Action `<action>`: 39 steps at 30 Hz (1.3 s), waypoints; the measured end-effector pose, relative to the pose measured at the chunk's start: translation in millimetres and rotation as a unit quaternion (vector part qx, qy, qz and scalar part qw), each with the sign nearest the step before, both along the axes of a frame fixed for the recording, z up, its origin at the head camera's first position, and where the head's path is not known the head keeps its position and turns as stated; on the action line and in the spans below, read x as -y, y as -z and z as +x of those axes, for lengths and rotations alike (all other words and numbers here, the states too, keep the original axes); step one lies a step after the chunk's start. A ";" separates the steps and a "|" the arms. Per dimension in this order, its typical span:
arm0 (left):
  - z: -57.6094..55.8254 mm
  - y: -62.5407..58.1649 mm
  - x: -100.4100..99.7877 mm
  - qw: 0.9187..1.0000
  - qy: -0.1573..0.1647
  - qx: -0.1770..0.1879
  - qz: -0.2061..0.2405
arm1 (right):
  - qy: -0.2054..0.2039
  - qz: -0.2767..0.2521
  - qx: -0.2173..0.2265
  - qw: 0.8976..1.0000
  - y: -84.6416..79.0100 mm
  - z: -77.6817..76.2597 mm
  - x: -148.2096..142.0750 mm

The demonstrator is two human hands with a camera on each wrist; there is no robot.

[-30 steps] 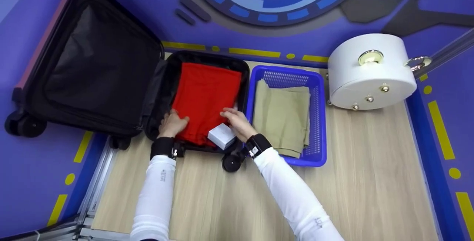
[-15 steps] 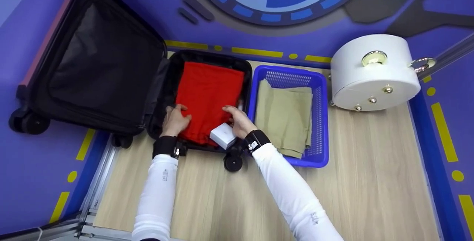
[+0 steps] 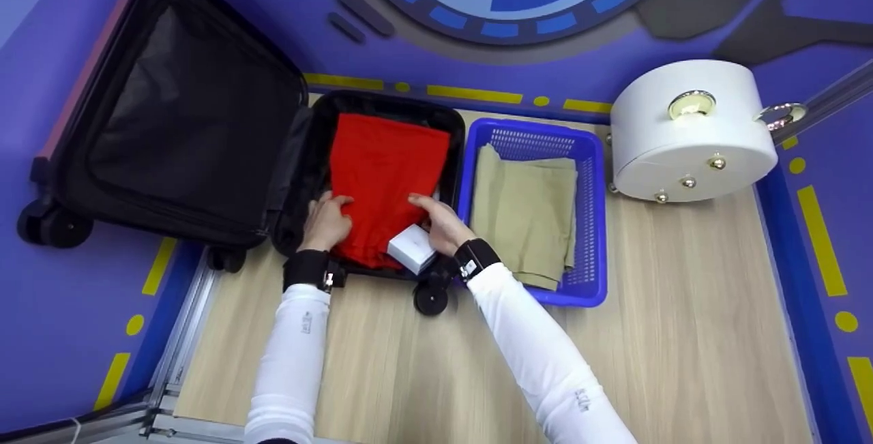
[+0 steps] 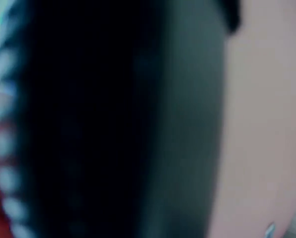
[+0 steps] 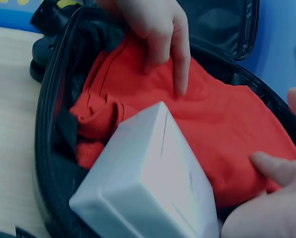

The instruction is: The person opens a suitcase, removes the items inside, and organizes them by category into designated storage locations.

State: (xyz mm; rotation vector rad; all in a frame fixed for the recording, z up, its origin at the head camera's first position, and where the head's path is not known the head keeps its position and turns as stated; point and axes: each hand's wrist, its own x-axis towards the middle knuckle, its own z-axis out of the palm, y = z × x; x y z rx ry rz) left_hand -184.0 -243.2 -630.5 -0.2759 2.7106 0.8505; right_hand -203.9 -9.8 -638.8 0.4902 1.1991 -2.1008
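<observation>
A folded red garment (image 3: 385, 171) lies in the black-lined base of an open suitcase (image 3: 443, 114). My left hand (image 3: 326, 224) is at the garment's left edge, and in the right wrist view its straight fingers (image 5: 182, 69) touch the cloth. On the opposite side, my right hand (image 3: 447, 229) rests its thumb (image 5: 272, 167) on the red cloth; its other fingers are mostly hidden in the head view. A white box (image 3: 411, 249) sits at the near right corner of the base, beside the right hand. The left wrist view is mostly a blurred dark surface.
The suitcase lid (image 3: 191, 116) stands raised on the left. Right of the base is a blue basket (image 3: 597, 226) holding folded khaki cloth (image 3: 525, 212). A white drum-shaped case (image 3: 682, 116) with gold fittings stands at back right. Suitcase wheels (image 3: 431, 299) protrude near the right wrist.
My left hand has shifted slightly along the garment's left side, and the cloth's lower left edge has moved inward. The right hand has lowered its thumb to the cloth and barely moved.
</observation>
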 end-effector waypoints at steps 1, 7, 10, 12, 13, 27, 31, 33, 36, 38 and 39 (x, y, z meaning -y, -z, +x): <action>0.5 -0.2 0.7 1.000 0.000 -0.004 -0.002 | 0.002 -0.005 -0.009 1.000 0.1 0.5 -0.5; 2.5 0.1 2.5 0.999 -0.010 -0.042 0.000 | 0.005 -0.039 -0.023 0.999 1.7 1.6 -4.0; 1.9 -2.9 3.8 0.997 -0.020 -0.067 0.013 | 0.007 -0.044 -0.048 0.998 2.4 1.0 -5.5; 1.4 -5.8 4.5 0.996 -0.027 -0.084 0.020 | 0.008 -0.044 -0.070 0.997 1.4 0.8 -6.1; 1.5 -7.3 5.0 0.995 -0.030 -0.091 0.022 | 0.009 -0.044 -0.079 0.996 0.7 0.9 -6.2; -1.0 -33.8 13.3 0.972 -0.078 -0.206 0.084 | -0.068 -0.047 -0.200 0.976 -45.5 2.9 1.3; 1.3 -41.4 16.0 0.973 -0.087 -0.189 0.100 | -0.061 -0.056 -0.214 0.973 -58.8 3.9 3.0; 2.1 -41.3 16.9 0.979 -0.083 -0.160 0.096 | -0.043 -0.059 -0.219 0.973 -65.3 4.6 3.7; 3.8 -35.7 15.4 0.991 -0.060 -0.091 0.076 | -0.007 -0.029 -0.230 0.973 -71.9 5.7 4.2; 5.2 -29.3 12.1 0.996 -0.037 -0.045 0.066 | 0.014 0.021 -0.244 0.969 -73.8 6.8 4.0; 6.2 -25.9 9.5 0.997 -0.027 -0.021 0.069 | 0.022 0.052 -0.253 0.966 -73.5 7.0 3.8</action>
